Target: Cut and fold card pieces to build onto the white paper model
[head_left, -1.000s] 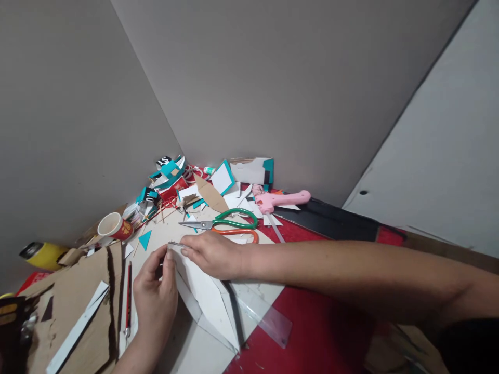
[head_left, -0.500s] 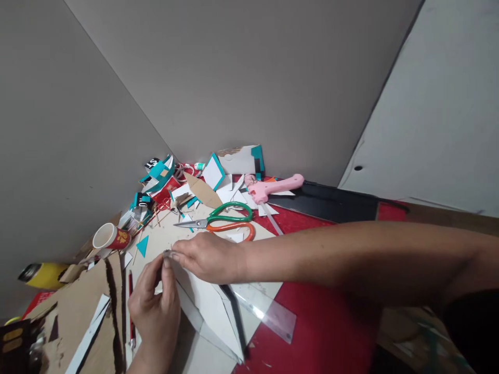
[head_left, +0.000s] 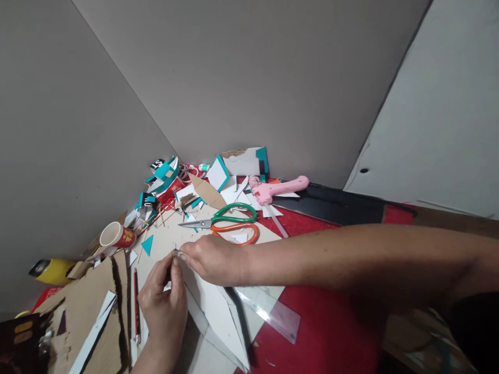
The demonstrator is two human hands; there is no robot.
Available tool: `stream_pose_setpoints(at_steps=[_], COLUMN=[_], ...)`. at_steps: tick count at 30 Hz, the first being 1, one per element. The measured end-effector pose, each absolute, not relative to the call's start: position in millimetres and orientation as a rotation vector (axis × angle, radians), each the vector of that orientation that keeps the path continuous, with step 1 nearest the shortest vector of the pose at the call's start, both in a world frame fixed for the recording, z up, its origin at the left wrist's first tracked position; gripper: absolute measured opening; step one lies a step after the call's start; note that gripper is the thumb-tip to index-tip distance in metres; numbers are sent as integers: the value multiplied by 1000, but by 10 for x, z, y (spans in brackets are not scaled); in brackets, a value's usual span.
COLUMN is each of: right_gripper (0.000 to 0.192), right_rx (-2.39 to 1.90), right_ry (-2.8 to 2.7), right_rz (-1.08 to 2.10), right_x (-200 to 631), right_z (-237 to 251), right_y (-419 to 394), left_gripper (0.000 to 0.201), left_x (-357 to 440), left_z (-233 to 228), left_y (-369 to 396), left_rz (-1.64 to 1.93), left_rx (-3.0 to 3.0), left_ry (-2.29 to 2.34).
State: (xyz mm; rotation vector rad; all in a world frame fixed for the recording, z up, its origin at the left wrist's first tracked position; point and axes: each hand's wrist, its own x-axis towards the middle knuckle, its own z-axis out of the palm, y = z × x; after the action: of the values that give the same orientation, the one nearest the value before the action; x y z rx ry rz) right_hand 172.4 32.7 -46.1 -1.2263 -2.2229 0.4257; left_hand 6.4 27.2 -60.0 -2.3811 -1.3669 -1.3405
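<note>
The folded card [head_left: 212,306] is white with a dark edge. The scissors [head_left: 230,221] have one green handle and one orange. The glue gun [head_left: 278,188] is pink. The cup [head_left: 117,236] is white inside, red outside with a gold motif. The tabletop [head_left: 331,332] is red. The scraps [head_left: 166,174] are teal, white and black. The can [head_left: 50,270] is yellow with a black end. The cardboard [head_left: 83,301] is brown.

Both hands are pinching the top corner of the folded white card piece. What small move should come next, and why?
Probably press and hold the pinch a little longer. The left hand and right hand meet at the pointed tip of the white card piece, where two flaps join; the seam below looks slightly open, so letting go now may let it spread.
</note>
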Motion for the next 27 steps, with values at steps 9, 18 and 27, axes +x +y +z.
stream_pose_setpoints(at_steps=[9, 18, 27], right_gripper=[27, 21, 42], right_rx=[-1214, -1068, -1057], right_ry=[-2196, -1988, -1815], right_rz=[475, 699, 1029], right_x=[1743, 1740, 1685], right_z=[-512, -472, -586], right_y=[334, 340, 394], left_gripper=[19, 23, 29], left_x=[80, 84, -32], left_z=[-502, -510, -593], left_y=[274, 271, 554], left_rz=[-1487, -1691, -2396], left_rx=[-2457, -2296, -1947], left_ry=[-1732, -1813, -2144])
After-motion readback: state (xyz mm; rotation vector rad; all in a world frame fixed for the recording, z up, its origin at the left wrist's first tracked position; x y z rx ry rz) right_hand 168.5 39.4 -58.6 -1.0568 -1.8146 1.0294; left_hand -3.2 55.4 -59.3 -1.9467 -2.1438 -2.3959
